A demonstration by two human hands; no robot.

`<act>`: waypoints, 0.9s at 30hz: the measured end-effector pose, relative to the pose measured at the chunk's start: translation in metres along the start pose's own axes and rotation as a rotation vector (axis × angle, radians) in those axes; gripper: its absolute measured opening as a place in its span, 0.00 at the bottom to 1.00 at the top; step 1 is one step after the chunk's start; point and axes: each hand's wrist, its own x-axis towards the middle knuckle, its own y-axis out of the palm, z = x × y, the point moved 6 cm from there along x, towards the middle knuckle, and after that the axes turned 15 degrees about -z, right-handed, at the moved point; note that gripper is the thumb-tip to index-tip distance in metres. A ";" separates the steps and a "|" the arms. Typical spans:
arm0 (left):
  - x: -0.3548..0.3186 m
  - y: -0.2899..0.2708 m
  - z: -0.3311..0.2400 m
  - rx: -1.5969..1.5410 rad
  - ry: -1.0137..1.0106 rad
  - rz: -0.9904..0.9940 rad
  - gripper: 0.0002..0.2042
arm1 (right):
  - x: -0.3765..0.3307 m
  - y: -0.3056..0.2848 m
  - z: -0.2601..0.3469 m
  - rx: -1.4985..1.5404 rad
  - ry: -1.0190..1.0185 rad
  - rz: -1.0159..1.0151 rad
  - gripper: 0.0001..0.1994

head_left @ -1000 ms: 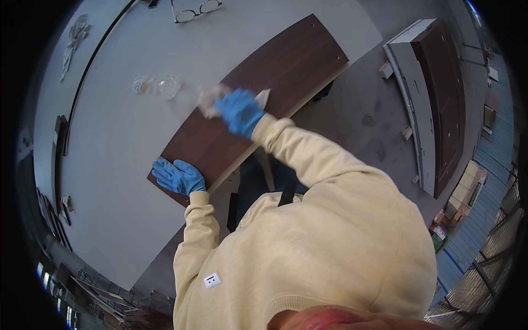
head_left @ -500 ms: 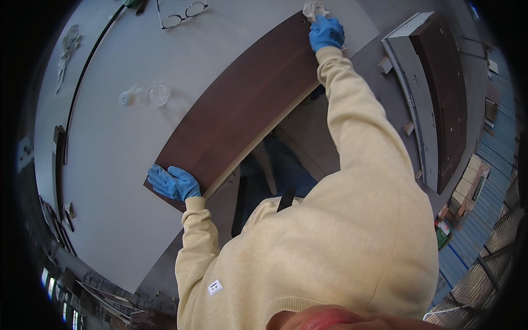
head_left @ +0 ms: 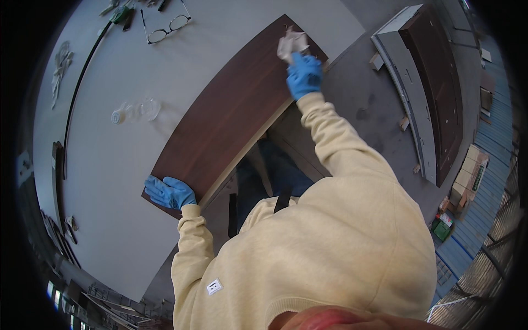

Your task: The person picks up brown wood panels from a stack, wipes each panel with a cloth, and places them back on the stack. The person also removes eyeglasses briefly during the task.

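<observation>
Head view, right hand (head_left: 304,75) at 12 o'clock, fingers pinching rag (head_left: 291,44) on board (head_left: 231,113), left hand (head_left: 170,192) at 8 o'clock, fingers spread flat on board end, tabletop (head_left: 110,165) beneath, glasses (head_left: 168,29) at 11 o'clock.

Just one view here: fisheye head cam looking straight down, fairly close over the grey table (head_left: 137,66), floor (head_left: 363,110) off around 2 o'clock.

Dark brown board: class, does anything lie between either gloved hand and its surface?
The right hand presses a crumpled cloth onto the board; the left hand rests directly on its near end.
</observation>
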 end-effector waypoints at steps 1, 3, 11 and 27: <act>0.000 -0.002 0.002 0.001 -0.003 -0.001 0.28 | -0.030 -0.006 0.058 0.049 -0.094 0.086 0.09; -0.001 -0.004 0.002 -0.012 0.013 -0.017 0.28 | -0.107 -0.005 0.156 0.121 -0.287 0.396 0.15; -0.004 -0.005 0.009 -0.055 0.010 -0.010 0.27 | -0.042 -0.010 0.055 0.222 -0.221 0.186 0.15; -0.004 0.000 0.008 -0.019 -0.002 0.028 0.28 | -0.125 0.006 0.153 0.226 -0.459 0.416 0.15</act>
